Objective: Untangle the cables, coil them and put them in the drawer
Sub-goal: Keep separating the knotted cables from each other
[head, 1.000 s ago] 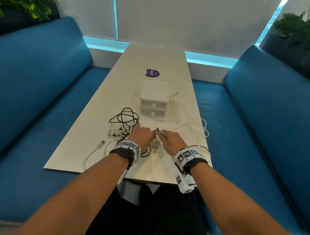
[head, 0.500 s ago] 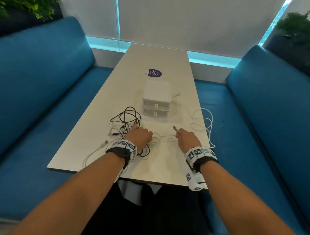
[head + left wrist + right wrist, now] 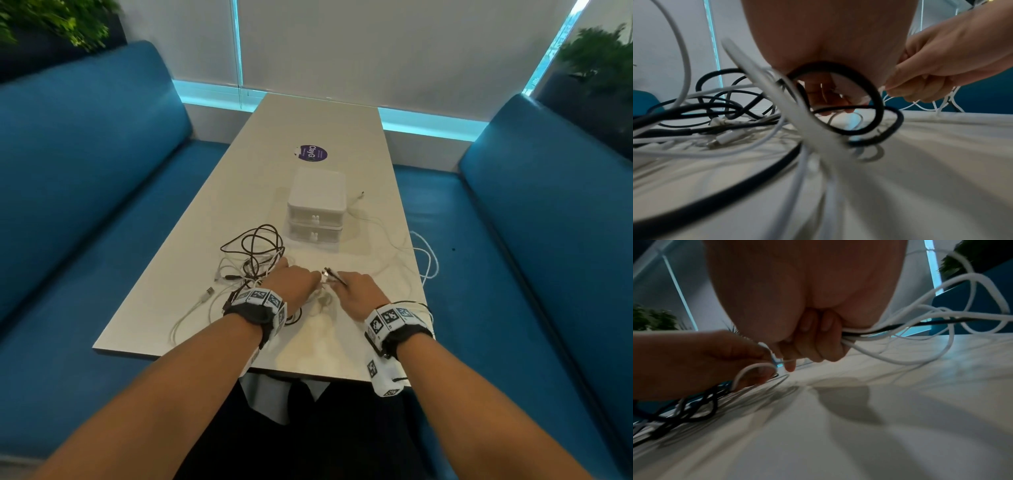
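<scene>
A tangle of black cable [image 3: 255, 246] and white cables lies on the table [image 3: 308, 346], left of centre. My left hand [image 3: 294, 281] rests at the tangle's right edge and pinches a thin white cable [image 3: 756, 368]; a black loop [image 3: 871, 104] hangs under its palm. My right hand [image 3: 356, 291] is almost touching it, fingers [image 3: 818, 344] curled round a bundle of white cables [image 3: 900, 331] with one black strand. A plug [image 3: 334, 275] sticks up between the hands. The white two-drawer box [image 3: 317, 205] stands just beyond, both drawers closed.
Loose white loops [image 3: 428, 257] hang over the table's right edge. A white cable with a USB plug [image 3: 209, 293] trails toward the near left corner. A purple sticker [image 3: 311, 153] lies behind the box. Blue benches [image 3: 534, 274] flank the table.
Half a second ago my right hand was pulled out to the right with the cable stretched; it has come back left and again meets the left hand. The left hand stayed put.
</scene>
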Action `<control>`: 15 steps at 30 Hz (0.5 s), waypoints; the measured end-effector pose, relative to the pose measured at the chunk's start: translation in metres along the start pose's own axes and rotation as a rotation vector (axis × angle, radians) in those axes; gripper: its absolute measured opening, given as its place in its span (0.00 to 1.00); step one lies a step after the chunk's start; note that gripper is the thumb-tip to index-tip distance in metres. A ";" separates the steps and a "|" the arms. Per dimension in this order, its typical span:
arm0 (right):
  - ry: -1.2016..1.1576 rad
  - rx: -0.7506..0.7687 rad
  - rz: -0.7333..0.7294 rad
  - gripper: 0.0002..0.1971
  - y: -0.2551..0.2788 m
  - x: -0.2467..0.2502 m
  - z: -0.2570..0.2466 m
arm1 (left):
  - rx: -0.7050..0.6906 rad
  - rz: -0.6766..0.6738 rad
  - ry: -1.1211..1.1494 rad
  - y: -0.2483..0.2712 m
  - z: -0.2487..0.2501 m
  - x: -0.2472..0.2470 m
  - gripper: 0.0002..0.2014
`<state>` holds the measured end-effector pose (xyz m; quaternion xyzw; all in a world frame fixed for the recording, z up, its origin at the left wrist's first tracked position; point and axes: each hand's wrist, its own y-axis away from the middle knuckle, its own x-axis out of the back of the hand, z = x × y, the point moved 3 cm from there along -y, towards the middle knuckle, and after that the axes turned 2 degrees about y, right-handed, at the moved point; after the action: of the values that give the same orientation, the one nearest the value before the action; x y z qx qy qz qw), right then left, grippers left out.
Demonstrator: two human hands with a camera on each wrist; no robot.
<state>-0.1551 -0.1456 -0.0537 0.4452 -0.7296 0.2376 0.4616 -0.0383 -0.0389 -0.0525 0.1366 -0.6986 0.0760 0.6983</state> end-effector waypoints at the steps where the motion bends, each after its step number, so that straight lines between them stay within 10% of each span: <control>1: 0.009 0.014 -0.020 0.14 -0.001 -0.003 -0.005 | 0.011 0.006 0.023 -0.001 -0.002 0.000 0.04; 15: 0.181 -0.136 0.015 0.12 0.005 0.005 0.013 | -0.097 0.096 0.071 -0.001 -0.001 0.003 0.09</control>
<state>-0.1669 -0.1553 -0.0552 0.3841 -0.7026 0.2304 0.5529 -0.0372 -0.0403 -0.0500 0.0660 -0.6818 0.0802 0.7241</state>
